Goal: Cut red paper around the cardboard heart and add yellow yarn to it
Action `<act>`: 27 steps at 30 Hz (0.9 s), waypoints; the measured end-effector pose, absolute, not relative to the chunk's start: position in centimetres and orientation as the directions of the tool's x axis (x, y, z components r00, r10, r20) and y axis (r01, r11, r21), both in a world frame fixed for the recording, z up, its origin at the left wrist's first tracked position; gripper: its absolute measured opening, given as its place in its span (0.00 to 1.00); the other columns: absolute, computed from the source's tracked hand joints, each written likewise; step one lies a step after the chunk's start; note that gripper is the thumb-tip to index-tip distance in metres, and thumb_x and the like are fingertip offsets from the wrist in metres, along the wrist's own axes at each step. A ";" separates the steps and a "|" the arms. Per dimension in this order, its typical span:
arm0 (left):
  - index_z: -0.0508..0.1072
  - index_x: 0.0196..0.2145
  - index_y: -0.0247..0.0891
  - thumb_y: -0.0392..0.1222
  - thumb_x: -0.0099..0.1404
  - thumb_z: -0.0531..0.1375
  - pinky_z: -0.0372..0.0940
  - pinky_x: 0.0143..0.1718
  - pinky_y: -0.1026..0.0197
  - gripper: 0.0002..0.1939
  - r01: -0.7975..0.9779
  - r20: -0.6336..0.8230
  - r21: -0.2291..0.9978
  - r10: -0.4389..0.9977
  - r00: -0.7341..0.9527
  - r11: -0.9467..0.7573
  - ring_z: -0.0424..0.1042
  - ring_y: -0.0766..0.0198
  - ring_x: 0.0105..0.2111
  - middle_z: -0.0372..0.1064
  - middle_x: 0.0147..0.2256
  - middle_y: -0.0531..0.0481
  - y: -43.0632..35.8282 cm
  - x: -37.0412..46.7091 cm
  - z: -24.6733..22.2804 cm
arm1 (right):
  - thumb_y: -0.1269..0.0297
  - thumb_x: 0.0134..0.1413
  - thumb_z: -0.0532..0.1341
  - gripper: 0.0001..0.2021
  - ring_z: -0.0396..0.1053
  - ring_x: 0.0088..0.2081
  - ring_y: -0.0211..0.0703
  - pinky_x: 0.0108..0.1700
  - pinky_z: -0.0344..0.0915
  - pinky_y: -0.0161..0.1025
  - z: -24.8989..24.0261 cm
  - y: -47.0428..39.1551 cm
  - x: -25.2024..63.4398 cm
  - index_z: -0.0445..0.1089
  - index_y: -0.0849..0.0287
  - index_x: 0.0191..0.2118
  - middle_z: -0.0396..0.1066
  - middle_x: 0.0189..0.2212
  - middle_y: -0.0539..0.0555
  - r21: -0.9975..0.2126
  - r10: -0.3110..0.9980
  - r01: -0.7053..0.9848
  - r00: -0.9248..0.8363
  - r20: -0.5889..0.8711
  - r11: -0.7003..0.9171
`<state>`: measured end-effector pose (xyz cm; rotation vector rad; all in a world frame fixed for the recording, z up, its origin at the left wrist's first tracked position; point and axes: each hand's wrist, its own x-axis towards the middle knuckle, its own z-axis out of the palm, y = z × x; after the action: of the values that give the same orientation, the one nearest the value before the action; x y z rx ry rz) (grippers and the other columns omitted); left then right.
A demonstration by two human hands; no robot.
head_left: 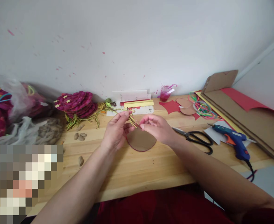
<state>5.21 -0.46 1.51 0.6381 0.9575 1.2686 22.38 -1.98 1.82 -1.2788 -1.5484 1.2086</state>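
My left hand [116,129] pinches a small bundle of yellow-green yarn strands [132,120] between thumb and fingers. Close by on the right, my right hand [155,127] has its thumb and fingertips pressed together at the loose ends of the strands. Whether it grips a strand end is too small to tell. Below both hands, a round brown cardboard disc [141,141] with a dark reddish edge lies on the wooden table [137,180]. The hands partly cover its upper edge.
Black-handled scissors [195,138] and a blue glue gun [236,140] lie at right, near tangled coloured cords [204,109] and cardboard sheets [244,124]. A cup of magenta paint [165,94] stands by the wall. Magenta discs [78,104] are stacked left, near peanuts [81,136].
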 end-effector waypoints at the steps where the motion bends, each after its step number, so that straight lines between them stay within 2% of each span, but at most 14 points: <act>1: 0.80 0.38 0.35 0.39 0.60 0.70 0.70 0.20 0.71 0.09 -0.496 -0.237 0.841 0.971 0.020 0.216 0.70 0.74 0.20 0.72 0.35 0.53 -0.5 5.2 1.5 | 0.58 0.52 0.64 0.08 0.66 0.31 0.40 0.36 0.59 0.39 1.8 -2.0 22.4 0.71 0.58 0.33 0.71 0.28 0.50 -0.965 0.982 0.255 -0.190 0.005 0.055; 4: 0.80 0.39 0.35 0.40 0.60 0.70 0.70 0.21 0.71 0.10 -0.494 -0.232 0.842 0.972 0.032 0.217 0.70 0.74 0.20 0.72 0.35 0.54 -0.5 5.2 1.5 | 0.56 0.51 0.64 0.10 0.65 0.30 0.39 0.34 0.58 0.39 1.6 -2.0 22.2 0.72 0.58 0.32 0.71 0.26 0.49 -0.961 0.985 0.267 -0.173 0.024 0.070; 13: 0.78 0.38 0.34 0.43 0.55 0.73 0.64 0.17 0.73 0.15 -0.490 -0.202 0.849 0.979 0.039 0.195 0.68 0.74 0.20 0.70 0.28 0.55 -0.5 5.3 1.4 | 0.63 0.51 0.63 0.05 0.63 0.27 0.37 0.32 0.58 0.37 1.2 -2.0 22.1 0.72 0.58 0.31 0.70 0.25 0.48 -0.967 0.982 0.235 -0.182 0.057 0.100; 20: 0.78 0.37 0.34 0.41 0.56 0.73 0.71 0.24 0.72 0.13 -0.512 -0.208 0.836 0.977 0.037 0.197 0.78 0.66 0.30 0.74 0.34 0.50 -0.3 5.4 1.4 | 0.66 0.50 0.63 0.02 0.63 0.26 0.36 0.31 0.59 0.36 1.4 -2.4 22.0 0.71 0.58 0.29 0.70 0.24 0.48 -0.919 0.973 0.329 -0.145 0.178 0.217; 27: 0.78 0.36 0.34 0.41 0.55 0.73 0.75 0.27 0.68 0.13 -0.496 -0.181 0.851 0.983 0.035 0.174 0.79 0.67 0.28 0.75 0.39 0.50 -0.4 5.4 1.3 | 0.68 0.51 0.61 0.02 0.64 0.26 0.35 0.31 0.60 0.35 1.5 -2.7 22.0 0.71 0.58 0.29 0.71 0.24 0.48 -0.880 0.953 0.372 -0.174 0.247 0.296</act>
<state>5.38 -0.42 1.34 0.6878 0.9115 1.2863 22.02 -2.69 1.50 -1.2107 -1.7139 0.8605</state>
